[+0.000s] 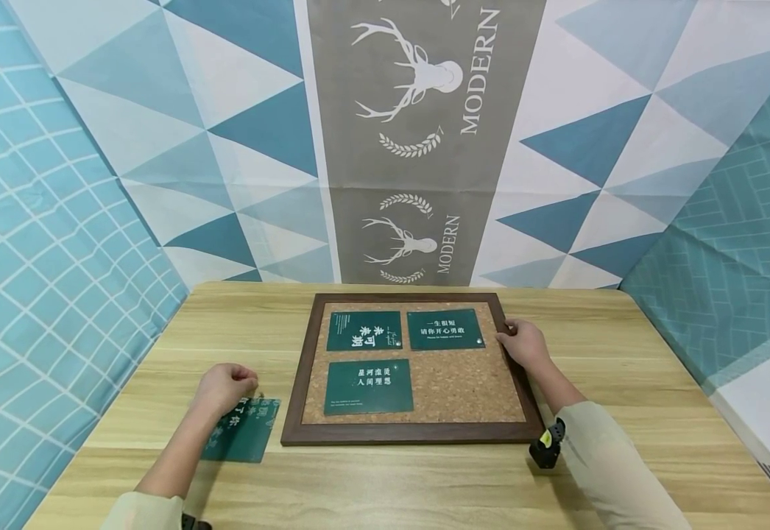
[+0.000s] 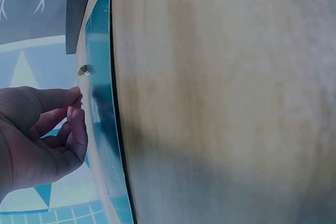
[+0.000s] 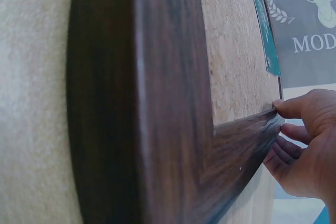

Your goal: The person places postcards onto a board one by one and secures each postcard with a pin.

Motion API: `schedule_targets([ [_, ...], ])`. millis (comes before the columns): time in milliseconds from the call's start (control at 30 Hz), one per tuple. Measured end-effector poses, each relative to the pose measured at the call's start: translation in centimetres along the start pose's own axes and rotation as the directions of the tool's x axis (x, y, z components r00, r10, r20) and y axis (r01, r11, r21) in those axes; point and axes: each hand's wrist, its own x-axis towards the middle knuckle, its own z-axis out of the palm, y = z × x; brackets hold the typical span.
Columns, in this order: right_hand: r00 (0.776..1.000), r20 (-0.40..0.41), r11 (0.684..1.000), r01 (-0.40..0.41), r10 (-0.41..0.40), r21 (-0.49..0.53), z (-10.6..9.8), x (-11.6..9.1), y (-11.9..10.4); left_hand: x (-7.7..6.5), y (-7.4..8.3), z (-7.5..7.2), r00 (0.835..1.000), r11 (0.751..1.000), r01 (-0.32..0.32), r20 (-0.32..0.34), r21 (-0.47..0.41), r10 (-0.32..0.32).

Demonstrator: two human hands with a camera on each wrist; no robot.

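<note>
A corkboard in a dark brown wooden frame [image 1: 418, 433] lies on the table. Three green cards with white writing are on its cork: one at upper left [image 1: 358, 331], one at upper right [image 1: 444, 329], one at lower left [image 1: 368, 390]. My right hand [image 1: 524, 343] grips the frame's right edge, thumb on top and fingers along the outer side. Left of the board, my left hand [image 1: 226, 386] is over another green card [image 1: 246, 434], thumb and fingertips pinched on a tiny pin, mostly hidden. A gold thumbtack [image 2: 83, 70] shows near that card's far edge.
The wooden table [image 1: 478, 486] stands against a patterned wall covering [image 1: 411, 147] with deer heads and triangles. Bare cork [image 1: 464, 386] shows at the board's lower right. A white surface [image 1: 769, 412] is beyond the table's right edge.
</note>
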Motion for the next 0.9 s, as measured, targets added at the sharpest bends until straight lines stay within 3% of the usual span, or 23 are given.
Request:
schedule_targets([
  [400,1.0,0.005,1.0,0.002,-0.002,-0.03,0.3,0.3,0.1,-0.1,0.3,-0.1,1.0,1.0,-0.023,-0.005,-0.004,0.023],
  [900,0.999,0.038,0.998,0.027,-0.024,-0.06,0.0,0.3,0.1,-1.0,2.7,-0.2,0.996,0.996,-0.085,-0.007,-0.027,0.085],
])
